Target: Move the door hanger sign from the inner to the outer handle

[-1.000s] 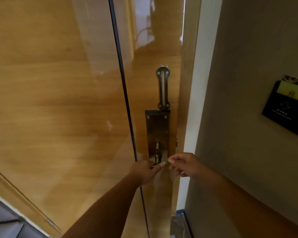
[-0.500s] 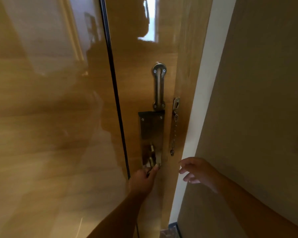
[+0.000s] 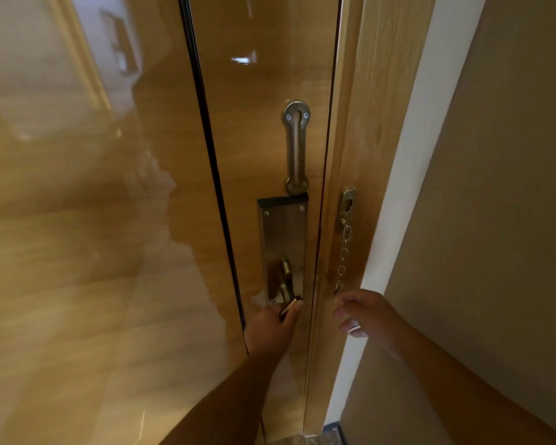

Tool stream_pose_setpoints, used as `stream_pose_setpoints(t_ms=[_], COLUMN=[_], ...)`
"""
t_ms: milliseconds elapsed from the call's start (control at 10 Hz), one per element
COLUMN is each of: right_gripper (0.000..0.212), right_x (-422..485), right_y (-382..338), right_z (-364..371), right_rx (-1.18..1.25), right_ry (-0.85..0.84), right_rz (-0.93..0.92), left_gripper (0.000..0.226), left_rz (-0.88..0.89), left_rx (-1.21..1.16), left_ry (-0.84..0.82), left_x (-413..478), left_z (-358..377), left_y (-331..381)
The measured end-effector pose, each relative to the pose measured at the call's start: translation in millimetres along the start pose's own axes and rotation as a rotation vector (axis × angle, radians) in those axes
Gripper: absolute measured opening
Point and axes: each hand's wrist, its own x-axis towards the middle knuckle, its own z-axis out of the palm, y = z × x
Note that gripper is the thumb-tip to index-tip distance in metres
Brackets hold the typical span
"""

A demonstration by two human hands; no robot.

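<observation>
A glossy wooden door point(image 3: 260, 91) fills the middle of the head view, shut against its frame. Its brass lever handle point(image 3: 286, 284) sits low on a metal lock plate point(image 3: 284, 229). My left hand point(image 3: 272, 329) is closed around the end of that handle. My right hand point(image 3: 366, 316) hovers beside the door frame with fingers loosely apart, just under the hanging security chain point(image 3: 342, 258), holding nothing. No door hanger sign is visible anywhere.
A metal chain-guide bar point(image 3: 296, 146) is screwed to the door above the lock plate. The chain's anchor point(image 3: 347, 203) sits on the wooden frame point(image 3: 373, 123). A white strip and beige wall point(image 3: 495, 220) stand to the right. A glossy wood panel point(image 3: 77, 252) lies left.
My right hand let go near the handle and drew back to the right, below the chain. The view shifted closer; the wall card holder left the view. My left hand stays on the handle.
</observation>
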Motion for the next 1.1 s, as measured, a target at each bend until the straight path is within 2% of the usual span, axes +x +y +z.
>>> stream_pose_setpoints(t_ms=[400, 500, 700, 1000, 1100], right_gripper=[0.008, 0.01, 0.011, 0.011, 0.01], right_x=[15, 8, -14, -47, -62], right_y=[1, 1, 13, 27, 22], right_z=[18, 13, 8, 24, 35], right_rx=[0.034, 0.073, -0.007, -0.009, -0.025], right_ry=[-0.03, -0.005, 0.077, 0.104, 0.082], right_rz=[-0.047, -0.001, 0.057, 0.043, 0.019], left_gripper=[0.045, 0.044, 0.046, 0.068, 0.062], left_rz=[-0.007, -0.005, 0.016, 0.19, 0.29], left_rx=[-0.011, 0.021, 0.056, 0.395, 0.473], left_ry=[0.02, 0.003, -0.065, -0.094, -0.108], left_x=[4, 4, 2, 8, 13], left_z=[4, 0, -10, -37, -53], left_y=[-1, 2, 5, 10, 27])
